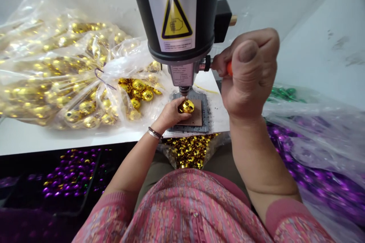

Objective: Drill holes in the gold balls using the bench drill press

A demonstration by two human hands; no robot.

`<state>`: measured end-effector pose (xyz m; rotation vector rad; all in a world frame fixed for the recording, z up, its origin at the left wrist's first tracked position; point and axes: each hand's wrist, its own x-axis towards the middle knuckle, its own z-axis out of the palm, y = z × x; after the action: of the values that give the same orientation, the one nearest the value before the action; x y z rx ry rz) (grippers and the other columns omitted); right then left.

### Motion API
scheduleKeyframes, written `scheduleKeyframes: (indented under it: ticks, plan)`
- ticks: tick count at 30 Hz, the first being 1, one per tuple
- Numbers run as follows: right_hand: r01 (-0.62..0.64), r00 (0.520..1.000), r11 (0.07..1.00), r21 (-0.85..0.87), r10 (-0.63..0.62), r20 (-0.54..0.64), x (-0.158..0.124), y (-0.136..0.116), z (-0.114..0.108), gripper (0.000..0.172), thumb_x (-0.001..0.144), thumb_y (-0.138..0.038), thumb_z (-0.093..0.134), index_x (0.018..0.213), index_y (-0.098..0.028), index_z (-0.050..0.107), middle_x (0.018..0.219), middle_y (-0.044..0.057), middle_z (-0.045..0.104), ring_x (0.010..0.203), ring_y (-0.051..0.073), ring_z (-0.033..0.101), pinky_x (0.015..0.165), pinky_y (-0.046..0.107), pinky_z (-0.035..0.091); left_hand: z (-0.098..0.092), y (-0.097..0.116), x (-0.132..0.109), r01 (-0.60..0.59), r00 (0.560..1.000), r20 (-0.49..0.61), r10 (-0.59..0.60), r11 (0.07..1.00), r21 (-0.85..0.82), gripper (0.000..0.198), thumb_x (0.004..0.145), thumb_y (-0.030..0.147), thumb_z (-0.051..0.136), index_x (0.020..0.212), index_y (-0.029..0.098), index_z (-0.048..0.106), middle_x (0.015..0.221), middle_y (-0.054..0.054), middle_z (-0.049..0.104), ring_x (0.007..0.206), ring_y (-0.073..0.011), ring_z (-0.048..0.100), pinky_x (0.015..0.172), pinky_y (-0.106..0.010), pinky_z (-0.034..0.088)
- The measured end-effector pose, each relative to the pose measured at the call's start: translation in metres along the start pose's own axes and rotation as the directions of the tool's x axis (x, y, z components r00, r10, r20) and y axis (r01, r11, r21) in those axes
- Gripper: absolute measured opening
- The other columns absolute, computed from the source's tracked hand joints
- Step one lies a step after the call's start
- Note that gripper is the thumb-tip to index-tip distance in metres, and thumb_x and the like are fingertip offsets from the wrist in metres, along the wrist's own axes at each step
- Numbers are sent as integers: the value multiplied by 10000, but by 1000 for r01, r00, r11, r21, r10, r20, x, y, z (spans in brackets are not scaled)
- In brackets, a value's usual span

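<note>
My left hand [171,113] pinches a shiny gold ball [188,106] between thumb and fingers. The ball rests on a brown board [195,115] over the grey base [205,121] of a small drill press [176,19]. Directly above the ball is the chuck [184,90], its thin bit reaching down to the ball's top; whether it has entered the ball I cannot tell. My right hand [248,68] is closed around the press's feed handle [229,69], whose orange end shows between the fingers.
Clear plastic bags [57,72] of gold balls lie to the left, one spilling loose gold balls [139,89]. A bag of gold pieces [191,150] sits at my lap. Purple balls [71,172] lie lower left. Bags of purple [310,174] and green [285,93] pieces stand right.
</note>
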<state>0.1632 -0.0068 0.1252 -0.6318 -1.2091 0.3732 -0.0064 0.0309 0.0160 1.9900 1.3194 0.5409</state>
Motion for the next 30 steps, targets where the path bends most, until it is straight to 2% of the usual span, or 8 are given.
scheduleKeyframes:
  ticks: [5,12,15,20,26,30]
  plan:
    - [-1,1000,1000,-7,1,-10,-2,-1,1,403,914,-615,527,807,-230,472,683,-45,358,585,22,458,585,194,434,-2,-5,3,11,997,82,-2,993,-115,751,706,224,805,1421,127,595,1268,-95,736,1126,-244,689,1055,-374,516]
    - [3,999,998,56,-5,35,-11,3,-8,358,891,-563,605,788,-225,550,656,-53,482,601,44,508,655,254,486,3,-9,0,81,996,49,-75,985,-152,837,684,240,834,1466,134,556,1307,-96,724,1183,-268,678,1094,-394,488]
    - [21,1000,999,30,-22,21,-17,4,-10,398,929,-569,533,740,-218,544,617,-56,473,604,42,513,709,260,514,4,-8,-1,86,995,61,-75,976,-200,850,684,231,832,1475,115,543,1303,-106,725,1187,-275,681,1087,-394,497]
    - [38,997,999,-1,-38,64,-23,3,-10,365,922,-484,590,687,-213,523,582,-65,460,601,43,498,754,262,524,3,-8,-1,53,998,48,-45,983,-176,817,694,217,825,1461,125,561,1335,-104,711,1205,-268,673,1107,-383,481]
    - [140,984,989,48,-145,102,-27,10,-15,257,943,-407,569,754,-233,577,639,-55,494,640,52,524,880,306,546,4,-9,-1,20,999,29,-17,992,-125,774,693,223,832,1429,163,603,1365,-83,696,1250,-262,642,1133,-364,457]
    - [213,972,976,39,-216,94,-32,18,-16,232,949,-397,538,778,-249,587,646,-52,517,653,72,553,903,344,550,4,-10,-1,29,999,50,-22,988,-151,772,703,230,828,1435,154,593,1336,-78,711,1210,-254,661,1100,-345,478]
